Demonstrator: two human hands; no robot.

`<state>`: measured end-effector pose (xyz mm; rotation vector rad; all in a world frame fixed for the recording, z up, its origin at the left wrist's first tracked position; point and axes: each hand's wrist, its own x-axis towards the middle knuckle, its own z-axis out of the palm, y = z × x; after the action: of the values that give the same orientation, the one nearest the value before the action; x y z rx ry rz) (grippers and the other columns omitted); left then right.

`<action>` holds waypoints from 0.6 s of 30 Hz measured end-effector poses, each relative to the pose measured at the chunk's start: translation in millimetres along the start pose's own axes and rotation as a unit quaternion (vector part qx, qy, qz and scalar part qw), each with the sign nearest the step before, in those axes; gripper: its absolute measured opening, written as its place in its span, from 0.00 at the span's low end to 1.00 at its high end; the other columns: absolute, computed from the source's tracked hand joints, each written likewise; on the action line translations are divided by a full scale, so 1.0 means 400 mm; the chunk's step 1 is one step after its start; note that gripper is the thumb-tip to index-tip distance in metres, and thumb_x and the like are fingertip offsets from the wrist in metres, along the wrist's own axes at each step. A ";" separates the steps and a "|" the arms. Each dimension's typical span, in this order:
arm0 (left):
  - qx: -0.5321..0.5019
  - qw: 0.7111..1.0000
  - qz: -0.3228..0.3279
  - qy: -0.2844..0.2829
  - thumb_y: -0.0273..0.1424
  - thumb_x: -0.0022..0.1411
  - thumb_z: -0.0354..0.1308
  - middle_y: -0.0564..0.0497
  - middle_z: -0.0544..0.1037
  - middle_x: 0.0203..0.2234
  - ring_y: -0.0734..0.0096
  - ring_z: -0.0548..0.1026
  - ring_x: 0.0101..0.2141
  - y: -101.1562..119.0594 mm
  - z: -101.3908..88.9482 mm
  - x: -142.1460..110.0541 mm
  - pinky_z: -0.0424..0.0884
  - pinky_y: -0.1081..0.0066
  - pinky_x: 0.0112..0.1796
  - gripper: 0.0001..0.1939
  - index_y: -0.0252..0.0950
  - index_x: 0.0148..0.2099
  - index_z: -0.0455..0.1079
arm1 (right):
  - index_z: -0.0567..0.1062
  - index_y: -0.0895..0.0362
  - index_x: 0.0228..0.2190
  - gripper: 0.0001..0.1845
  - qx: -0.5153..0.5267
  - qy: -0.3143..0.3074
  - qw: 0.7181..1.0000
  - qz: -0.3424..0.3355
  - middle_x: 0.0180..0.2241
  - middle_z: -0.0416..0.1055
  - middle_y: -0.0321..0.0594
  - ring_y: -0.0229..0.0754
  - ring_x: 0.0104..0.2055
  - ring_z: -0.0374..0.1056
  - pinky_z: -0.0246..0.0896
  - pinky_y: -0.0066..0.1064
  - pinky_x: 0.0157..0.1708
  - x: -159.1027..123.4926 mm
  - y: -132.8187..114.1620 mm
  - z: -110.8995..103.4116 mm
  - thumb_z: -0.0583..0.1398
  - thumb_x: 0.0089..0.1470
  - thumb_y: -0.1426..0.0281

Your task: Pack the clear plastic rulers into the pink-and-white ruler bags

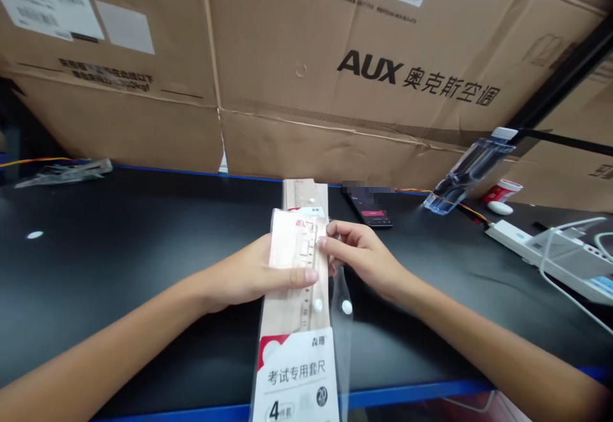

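A ruler set in a clear plastic pouch extends toward me over the table's front edge. Its white and red label shows at the near end, and a transparent flap with a white snap hangs along its right side. My left hand is wrapped round the pouch, thumb across the front. At the pouch's upper right edge, my right hand pinches the clear plastic between thumb and fingers. Just behind lies another packaged ruler set, partly covered by the held one.
A phone lies behind my right hand. Farther right are a tilted clear bottle, a red and white container and a white power strip with cables. Clear plastic wrapping lies at far left. A large cardboard box walls off the back.
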<state>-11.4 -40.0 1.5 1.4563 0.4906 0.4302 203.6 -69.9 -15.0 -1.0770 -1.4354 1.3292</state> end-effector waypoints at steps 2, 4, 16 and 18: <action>-0.002 1.000 0.004 0.019 0.33 0.61 0.64 0.43 0.80 0.49 0.55 0.79 0.47 0.001 -0.001 0.002 0.75 0.62 0.47 0.19 0.36 0.54 0.74 | 0.72 0.57 0.28 0.15 0.020 -0.002 1.000 0.006 0.24 0.70 0.32 0.33 0.23 0.67 0.63 0.26 0.26 0.000 -0.004 -0.001 0.66 0.55 0.59; -0.016 0.997 0.017 0.069 0.33 0.60 0.65 0.43 0.81 0.48 0.53 0.79 0.46 0.001 -0.007 0.004 0.75 0.61 0.47 0.19 0.35 0.53 0.74 | 0.74 0.57 0.30 0.13 0.053 -0.007 0.998 0.020 0.27 0.72 0.34 0.33 0.24 0.70 0.64 0.25 0.26 -0.001 -0.012 -0.007 0.65 0.56 0.60; -0.043 0.983 0.040 0.176 0.36 0.57 0.69 0.43 0.81 0.48 0.54 0.81 0.43 0.010 -0.013 0.004 0.77 0.59 0.46 0.22 0.35 0.52 0.75 | 0.77 0.58 0.38 0.14 0.141 -0.095 0.985 0.036 0.37 0.76 0.40 0.37 0.36 0.73 0.69 0.30 0.39 -0.008 0.013 0.000 0.68 0.55 0.62; -0.039 0.983 0.037 0.176 0.37 0.57 0.69 0.42 0.81 0.48 0.52 0.81 0.43 0.007 -0.009 0.005 0.77 0.58 0.46 0.23 0.35 0.53 0.75 | 0.77 0.58 0.38 0.14 0.133 -0.100 0.986 0.027 0.37 0.76 0.40 0.38 0.36 0.74 0.69 0.30 0.39 -0.010 0.016 -0.002 0.67 0.55 0.61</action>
<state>-11.7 -35.8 3.9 1.3288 0.6948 0.7660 205.6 -73.3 -21.3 -0.8289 -1.3311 1.6537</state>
